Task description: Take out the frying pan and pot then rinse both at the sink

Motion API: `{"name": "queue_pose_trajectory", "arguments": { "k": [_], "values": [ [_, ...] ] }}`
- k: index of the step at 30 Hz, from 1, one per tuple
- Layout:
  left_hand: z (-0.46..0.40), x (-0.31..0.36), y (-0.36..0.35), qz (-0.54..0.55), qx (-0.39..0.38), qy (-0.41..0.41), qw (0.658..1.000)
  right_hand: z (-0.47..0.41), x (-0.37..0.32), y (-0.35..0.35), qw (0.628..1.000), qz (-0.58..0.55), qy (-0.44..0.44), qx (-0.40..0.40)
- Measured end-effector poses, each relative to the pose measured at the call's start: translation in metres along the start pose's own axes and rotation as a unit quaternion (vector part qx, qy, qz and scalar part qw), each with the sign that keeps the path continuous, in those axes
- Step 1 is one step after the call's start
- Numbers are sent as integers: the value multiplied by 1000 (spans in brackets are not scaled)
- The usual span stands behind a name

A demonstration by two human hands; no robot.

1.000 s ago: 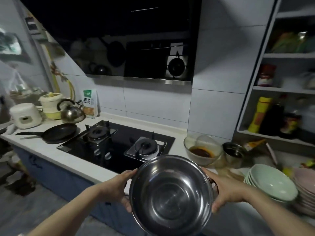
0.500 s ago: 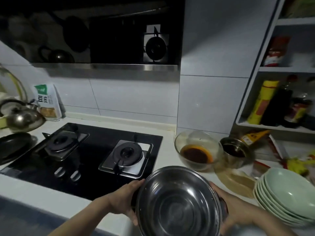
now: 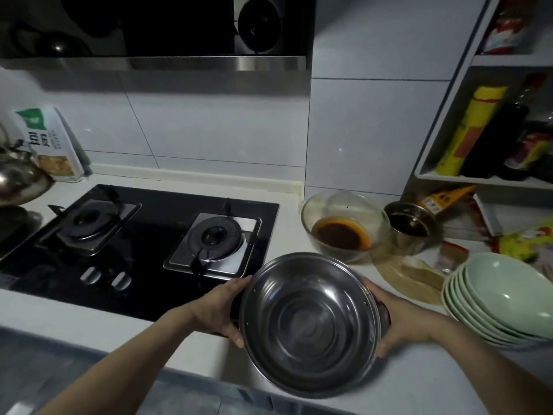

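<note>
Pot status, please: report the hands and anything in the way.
Left hand and right hand grip the steel pot by its sides. Pot empty, tilted toward camera, above counter edge. Glass bowl and stacked plates close by. No sink in view.

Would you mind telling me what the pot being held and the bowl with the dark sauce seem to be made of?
The pot, held between the left hand and right hand, looks like polished stainless steel: silvery, with ringed reflections inside. The sauce bowl looks like clear glass, though clear plastic is possible: the counter shows through its wall.
</note>
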State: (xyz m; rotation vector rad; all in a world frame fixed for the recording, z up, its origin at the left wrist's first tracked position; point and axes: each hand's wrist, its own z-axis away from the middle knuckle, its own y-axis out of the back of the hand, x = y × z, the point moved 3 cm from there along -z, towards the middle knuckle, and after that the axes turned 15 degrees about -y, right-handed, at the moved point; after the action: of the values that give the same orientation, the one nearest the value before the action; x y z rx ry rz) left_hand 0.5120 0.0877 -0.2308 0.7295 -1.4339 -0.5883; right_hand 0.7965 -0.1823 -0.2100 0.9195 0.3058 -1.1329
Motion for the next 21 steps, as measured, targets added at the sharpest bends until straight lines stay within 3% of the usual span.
{"name": "queue_pose_trajectory", "arguments": {
  "k": [6,15,21],
  "values": [
    [2,12,2,-8,2,16,1000,1,-5,2,1000,6,-10,14],
    [6,28,-3,-34,9,12,999,10,15,-1,989,85,-30,121],
    [24,36,-14,-126,12,103,987,20,23,-3,979,134,-16,155]
  ]
}}
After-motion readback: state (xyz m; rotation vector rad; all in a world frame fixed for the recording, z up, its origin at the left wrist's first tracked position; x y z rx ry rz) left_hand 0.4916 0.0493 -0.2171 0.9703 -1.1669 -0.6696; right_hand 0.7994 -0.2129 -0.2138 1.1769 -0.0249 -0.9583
